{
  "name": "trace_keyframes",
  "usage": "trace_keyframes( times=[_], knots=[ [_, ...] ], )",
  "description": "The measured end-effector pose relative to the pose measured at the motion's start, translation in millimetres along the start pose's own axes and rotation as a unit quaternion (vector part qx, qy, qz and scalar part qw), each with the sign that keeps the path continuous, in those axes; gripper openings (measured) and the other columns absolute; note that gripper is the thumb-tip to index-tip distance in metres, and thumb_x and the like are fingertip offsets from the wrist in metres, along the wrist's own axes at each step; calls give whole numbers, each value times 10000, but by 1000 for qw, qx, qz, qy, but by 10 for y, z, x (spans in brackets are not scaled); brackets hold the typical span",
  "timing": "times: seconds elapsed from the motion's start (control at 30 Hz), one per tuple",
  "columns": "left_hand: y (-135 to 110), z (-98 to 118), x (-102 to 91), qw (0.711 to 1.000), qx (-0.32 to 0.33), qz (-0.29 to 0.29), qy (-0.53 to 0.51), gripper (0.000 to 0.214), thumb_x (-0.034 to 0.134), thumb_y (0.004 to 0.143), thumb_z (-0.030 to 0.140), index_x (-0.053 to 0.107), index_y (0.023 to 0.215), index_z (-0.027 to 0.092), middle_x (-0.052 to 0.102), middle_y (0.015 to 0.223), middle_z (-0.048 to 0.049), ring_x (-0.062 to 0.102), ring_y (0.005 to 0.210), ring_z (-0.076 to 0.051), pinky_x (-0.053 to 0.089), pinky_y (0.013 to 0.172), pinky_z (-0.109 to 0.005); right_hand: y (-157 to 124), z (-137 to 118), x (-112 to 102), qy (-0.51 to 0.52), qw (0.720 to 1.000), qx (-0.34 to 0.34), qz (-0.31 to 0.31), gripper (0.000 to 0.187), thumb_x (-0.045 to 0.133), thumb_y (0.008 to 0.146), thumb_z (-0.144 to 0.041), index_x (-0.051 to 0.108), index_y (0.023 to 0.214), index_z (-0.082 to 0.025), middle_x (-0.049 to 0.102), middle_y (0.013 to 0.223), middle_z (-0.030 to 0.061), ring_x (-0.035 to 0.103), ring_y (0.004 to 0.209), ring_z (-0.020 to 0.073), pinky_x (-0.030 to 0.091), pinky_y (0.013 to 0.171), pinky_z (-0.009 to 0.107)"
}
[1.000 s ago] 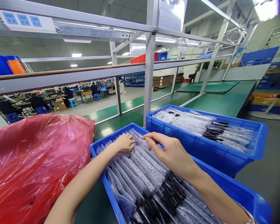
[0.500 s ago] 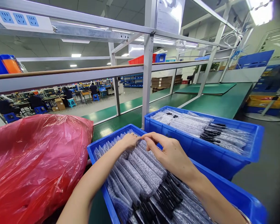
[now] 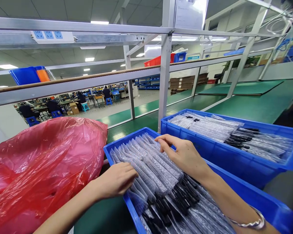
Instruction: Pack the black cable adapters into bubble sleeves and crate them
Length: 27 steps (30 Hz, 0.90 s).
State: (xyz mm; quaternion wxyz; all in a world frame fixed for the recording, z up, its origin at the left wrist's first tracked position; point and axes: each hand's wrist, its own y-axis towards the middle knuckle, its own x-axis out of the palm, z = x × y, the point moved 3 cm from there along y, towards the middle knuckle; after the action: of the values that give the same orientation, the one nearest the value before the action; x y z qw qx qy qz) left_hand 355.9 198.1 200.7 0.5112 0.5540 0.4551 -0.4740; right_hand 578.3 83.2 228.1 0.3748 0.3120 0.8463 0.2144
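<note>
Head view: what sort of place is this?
Most likely a factory packing or assembly line. Blue bins hold rows of bubble-wrapped parts, metal racking stands over a green bench, and seated workers fill the hall behind.

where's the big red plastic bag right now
In the head view, the red plastic bag lies at the left on the green bench, just left of the nearer blue bin of bubble-wrapped parts, beside the left hand.

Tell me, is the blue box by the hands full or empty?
Full: the near blue bin is packed with bubble-wrapped packets up to its rim.
</note>
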Motion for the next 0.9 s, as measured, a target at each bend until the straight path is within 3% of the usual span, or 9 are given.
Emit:
trace_keyframes(
  times=[0.2,0.27,0.33,0.4,0.47,0.57,0.7,0.77,0.9],
  knots=[
    [-303,38,274,991,-112,-8,-67,230,360,1036,242,586,1049,201,666,964,-56,597,888,-188,498,860,-313,7,53,46,-8,1000,15,7,324,464,1007,-458,707,1007,-244,690,729,-24,624,655,179,406,611,304],
    [-301,37,269,988,-135,-16,-79,324,338,1061,320,583,1229,192,674,1058,-78,601,964,-203,496,920,-340,14,78,57,-12,1000,18,5,323,466,1005,-466,703,992,-246,686,717,-28,620,647,177,398,611,303],
    [-269,45,252,988,-134,-22,-78,448,306,1075,366,443,1475,217,674,1130,-83,591,1013,-215,487,956,-369,22,106,63,-16,1000,20,3,321,468,1004,-467,702,989,-247,686,711,-32,619,642,176,396,613,303],
    [-214,59,255,992,-108,-35,-54,488,264,1083,386,366,1545,267,680,1099,-67,581,977,-218,481,938,-388,30,132,64,-19,1000,22,4,323,468,1004,-465,704,1002,-245,686,706,-33,618,634,173,395,614,302],
    [-147,70,279,996,-80,-48,-16,452,243,1084,394,516,1425,277,677,1007,-50,573,909,-215,474,889,-391,35,150,63,-21,1000,23,4,329,466,1006,-462,711,1020,-242,686,701,-33,615,619,170,394,606,301],
    [-37,74,297,997,-54,-39,24,425,280,1075,408,668,1059,235,658,984,-56,571,902,-211,472,848,-383,37,157,60,-20,1000,21,3,335,470,1007,-460,718,1050,-237,689,703,-30,613,602,166,390,588,298],
    [107,92,262,999,-2,-5,35,385,354,1065,390,655,922,196,599,1411,-86,550,1207,-254,447,1029,-428,37,154,47,-19,1000,19,2,326,477,1009,-461,716,1028,-240,687,701,-32,613,600,165,387,587,295],
    [169,100,258,999,25,-9,21,370,361,1067,358,658,924,189,567,1499,-67,519,1287,-263,425,1081,-440,38,151,34,-17,1000,19,3,321,473,1013,-456,712,1021,-242,685,697,-34,610,599,165,386,590,294],
    [251,93,274,999,38,-22,-6,299,393,1053,302,646,926,205,732,1169,-60,576,1122,-231,456,997,-398,43,128,9,-13,1000,12,6,312,469,1019,-440,705,1034,-237,686,697,-31,611,615,171,391,603,296]
  ],
)
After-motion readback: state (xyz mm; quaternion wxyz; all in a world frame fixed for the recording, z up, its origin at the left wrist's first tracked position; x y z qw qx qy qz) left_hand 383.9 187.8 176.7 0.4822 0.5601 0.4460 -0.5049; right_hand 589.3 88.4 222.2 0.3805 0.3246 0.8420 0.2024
